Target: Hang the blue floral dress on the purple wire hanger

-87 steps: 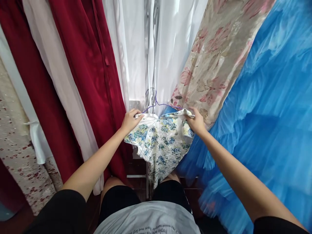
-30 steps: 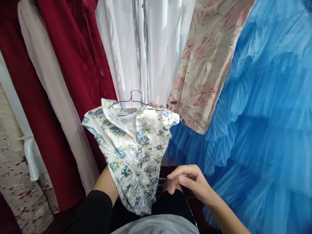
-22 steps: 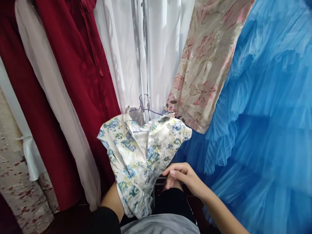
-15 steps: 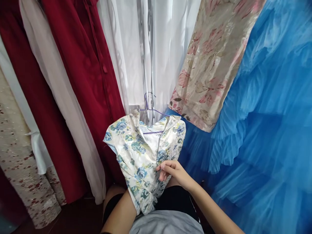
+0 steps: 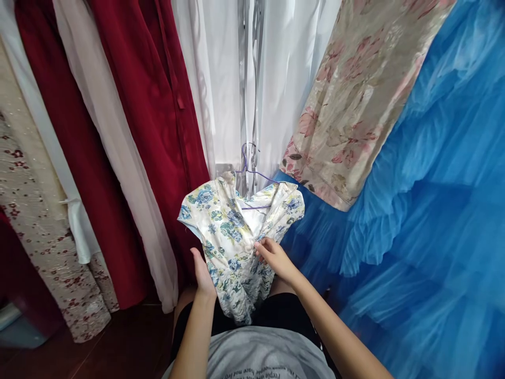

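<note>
A white blouse point(image 5: 232, 231) with blue and green flowers hangs upright in front of me on a thin purple hanger point(image 5: 256, 172). Its front neckline is open in a V. My right hand point(image 5: 274, 259) pinches the blouse at the bottom of the V, thumb against fingers. At the garment's left side is my left hand point(image 5: 204, 275), its thumb raised and spread away from the cloth. The other fingers of that hand go behind the blouse, where I cannot see them. The lower part of the blouse is bunched and hangs down over my lap.
Long dark red gowns point(image 5: 130, 131) and a pale sheer one point(image 5: 122, 152) hang at left, beside a beige sequined dress point(image 5: 51, 263). White cloth point(image 5: 221, 79) hangs behind. At right are a pink-flowered garment point(image 5: 355, 116) and a ruffled blue tulle gown point(image 5: 445, 226).
My left hand has come out from inside or behind the lower blouse to its left side. My right hand has risen slightly and now pinches the front edge of the blouse.
</note>
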{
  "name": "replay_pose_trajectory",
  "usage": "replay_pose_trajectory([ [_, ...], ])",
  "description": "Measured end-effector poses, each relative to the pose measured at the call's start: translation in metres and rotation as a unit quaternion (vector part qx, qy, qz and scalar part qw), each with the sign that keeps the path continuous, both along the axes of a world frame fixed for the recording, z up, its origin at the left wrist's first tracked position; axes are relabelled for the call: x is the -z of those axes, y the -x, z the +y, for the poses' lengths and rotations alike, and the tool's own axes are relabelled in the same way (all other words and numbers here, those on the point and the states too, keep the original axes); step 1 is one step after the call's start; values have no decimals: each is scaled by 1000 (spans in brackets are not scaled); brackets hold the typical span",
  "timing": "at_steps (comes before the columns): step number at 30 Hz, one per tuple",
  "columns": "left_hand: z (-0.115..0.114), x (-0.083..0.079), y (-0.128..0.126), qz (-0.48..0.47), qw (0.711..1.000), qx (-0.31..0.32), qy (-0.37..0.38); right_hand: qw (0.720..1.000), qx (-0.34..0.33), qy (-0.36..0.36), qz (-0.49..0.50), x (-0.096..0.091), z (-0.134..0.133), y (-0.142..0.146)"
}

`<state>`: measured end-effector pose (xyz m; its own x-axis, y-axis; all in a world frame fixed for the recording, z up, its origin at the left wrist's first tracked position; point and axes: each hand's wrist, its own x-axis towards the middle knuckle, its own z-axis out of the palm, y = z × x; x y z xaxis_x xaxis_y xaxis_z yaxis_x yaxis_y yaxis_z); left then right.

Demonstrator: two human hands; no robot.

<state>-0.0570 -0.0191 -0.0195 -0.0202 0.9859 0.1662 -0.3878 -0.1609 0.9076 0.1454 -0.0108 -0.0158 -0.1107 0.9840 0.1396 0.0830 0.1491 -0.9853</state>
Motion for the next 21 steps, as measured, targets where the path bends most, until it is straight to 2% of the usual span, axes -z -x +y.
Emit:
replay_pose_trajectory([
  [3,-2,1,4,-52,998,14,22,999,-50,-13,18,1,4,20],
  [7,2,0,4,-40,998,2,55,995,1,-56,79,-1,-3,28],
  [9,5,2,6,1,999,-42,30,994,29,-66,79,-2,-7,21],
  [10,6,4,7,37,995,-90,-5,994,41,-73,75,-2,-9,17],
  [11,6,5,8,85,983,-152,-54,993,49,-78,70,-2,-10,12],
  [12,5,6,9,143,959,-218,-110,993,54,-81,64,-2,-11,9],
  [13,4,7,8,206,926,-268,-166,994,56,-79,57,-2,-13,6],
  [14,1,8,6,271,893,-288,-216,995,55,-70,50,-2,-14,5],
  [15,-2,8,2,332,867,-270,-256,996,51,-57,45,-2,-15,4],
  [17,-9,10,-12,405,846,-169,-302,998,37,-29,45,-3,-18,5],
  [19,-13,12,-30,406,857,-87,-306,999,17,-11,48,-4,-19,7],
  [21,-13,12,-45,378,872,-73,-300,999,6,-14,48,-7,-21,7],
])
